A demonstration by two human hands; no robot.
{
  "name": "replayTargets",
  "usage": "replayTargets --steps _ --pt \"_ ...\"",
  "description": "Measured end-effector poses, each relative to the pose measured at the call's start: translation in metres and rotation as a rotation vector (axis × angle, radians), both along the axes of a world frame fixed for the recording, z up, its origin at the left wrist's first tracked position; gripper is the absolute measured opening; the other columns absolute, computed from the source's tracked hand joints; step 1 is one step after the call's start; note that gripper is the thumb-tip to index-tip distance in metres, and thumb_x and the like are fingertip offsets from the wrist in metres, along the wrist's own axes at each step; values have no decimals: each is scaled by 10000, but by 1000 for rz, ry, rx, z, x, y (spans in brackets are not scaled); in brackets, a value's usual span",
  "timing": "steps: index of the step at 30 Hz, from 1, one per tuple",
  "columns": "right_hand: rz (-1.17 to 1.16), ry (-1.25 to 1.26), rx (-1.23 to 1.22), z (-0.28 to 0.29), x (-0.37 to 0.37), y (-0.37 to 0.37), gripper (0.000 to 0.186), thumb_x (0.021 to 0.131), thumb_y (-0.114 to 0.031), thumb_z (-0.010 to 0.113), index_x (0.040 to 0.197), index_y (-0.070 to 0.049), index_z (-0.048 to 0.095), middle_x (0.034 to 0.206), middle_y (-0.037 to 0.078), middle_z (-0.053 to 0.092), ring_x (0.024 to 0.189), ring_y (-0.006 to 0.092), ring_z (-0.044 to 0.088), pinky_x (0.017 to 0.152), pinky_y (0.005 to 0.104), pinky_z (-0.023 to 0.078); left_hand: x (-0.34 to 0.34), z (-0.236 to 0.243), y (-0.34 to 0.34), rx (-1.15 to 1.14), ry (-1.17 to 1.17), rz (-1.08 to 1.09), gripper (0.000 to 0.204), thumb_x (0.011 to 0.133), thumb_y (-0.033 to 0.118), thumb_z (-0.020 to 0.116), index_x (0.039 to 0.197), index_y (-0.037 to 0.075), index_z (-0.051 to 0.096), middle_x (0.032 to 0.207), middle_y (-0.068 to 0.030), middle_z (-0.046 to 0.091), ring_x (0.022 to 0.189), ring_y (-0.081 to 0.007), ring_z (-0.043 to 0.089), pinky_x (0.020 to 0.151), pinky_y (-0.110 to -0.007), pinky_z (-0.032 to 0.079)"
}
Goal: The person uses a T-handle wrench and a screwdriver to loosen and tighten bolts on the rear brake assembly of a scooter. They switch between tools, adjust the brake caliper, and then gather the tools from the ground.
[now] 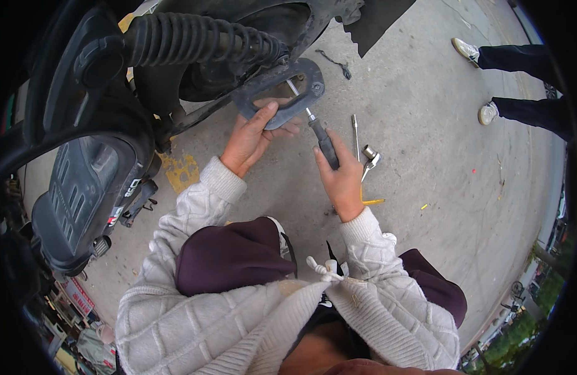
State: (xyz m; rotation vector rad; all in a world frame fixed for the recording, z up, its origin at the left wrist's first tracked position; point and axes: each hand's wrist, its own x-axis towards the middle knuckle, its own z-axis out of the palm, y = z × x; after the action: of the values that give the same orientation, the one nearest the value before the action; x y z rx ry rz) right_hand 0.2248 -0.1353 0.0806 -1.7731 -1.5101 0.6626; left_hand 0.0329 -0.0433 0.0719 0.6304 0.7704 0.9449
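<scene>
My left hand is closed on the lower edge of a black oval loop-shaped part, thumb in front and fingers partly hidden behind. That part lies beside the lower end of a scooter's ribbed black shock absorber. In my right hand is a screwdriver, fingers wrapped round its dark handle. Its metal shaft points up and away, crossing the loop's opening. What the tip touches is too small to make out.
The scooter fills the left side. On the concrete floor right of my right hand lie a long metal rod tool, a socket wrench and a yellow-handled tool. Another person's legs stand at the far right.
</scene>
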Motion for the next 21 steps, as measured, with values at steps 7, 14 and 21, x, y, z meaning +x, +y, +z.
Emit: replayTargets --steps 7,14,21 --pt "-31 148 -127 18 -4 -6 446 872 -231 724 1259 -37 619 911 184 711 742 266 700 666 363 531 1 5 -1 -17 11 -1 403 1036 235 500 1235 -110 554 995 -257 695 815 -257 724 704 -299 616" --pt "-49 261 -126 0 -5 -7 419 892 -245 711 1255 -51 636 896 80 693 751 128 630 703 304 504 0 6 -1 -32 34 3 392 1032 222 513 1236 -109 556 1004 -258 692 811 -255 719 701 -298 612" --pt "2 395 -80 -16 9 -3 421 882 -219 723 1250 -33 637 944 65 693 762 135 644 717 302 512 -5 -4 0 -7 -67 -15 390 1025 215 525 1257 -98 550 1029 -264 685 856 -261 719 731 -292 611"
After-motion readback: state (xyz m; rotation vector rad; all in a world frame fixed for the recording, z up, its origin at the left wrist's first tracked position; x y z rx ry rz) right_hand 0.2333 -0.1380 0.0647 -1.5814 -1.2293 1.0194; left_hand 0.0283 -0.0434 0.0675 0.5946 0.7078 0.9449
